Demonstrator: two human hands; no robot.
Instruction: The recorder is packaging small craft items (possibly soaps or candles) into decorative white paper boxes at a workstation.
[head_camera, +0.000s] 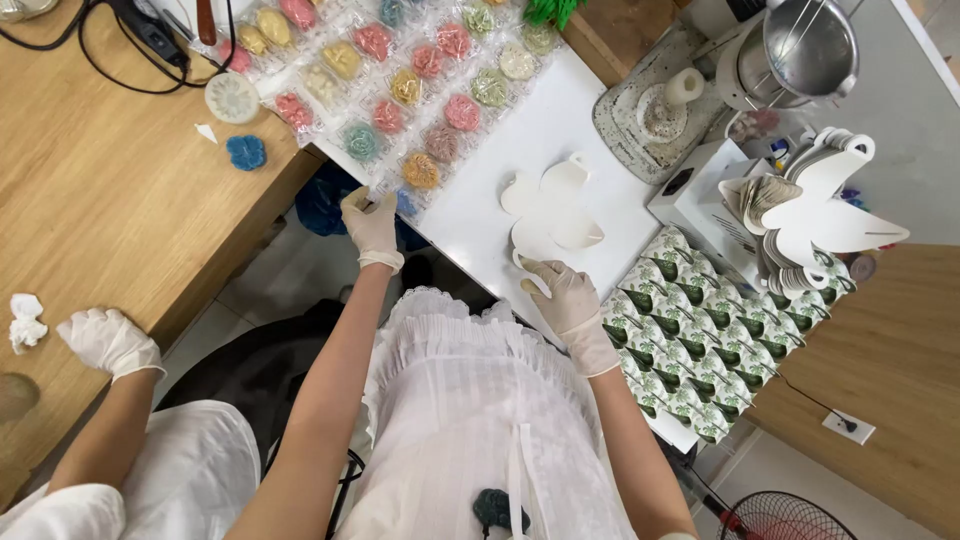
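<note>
Head view — right hand (572, 298) on card cutout (549, 208)

Gloved left hand (372, 226) and right hand (567, 295), outstretched

A single head-worn camera looks steeply down from above the person's chest, close over a white table (560, 130), with a wooden table (110, 200) at left and floor beneath.
</note>
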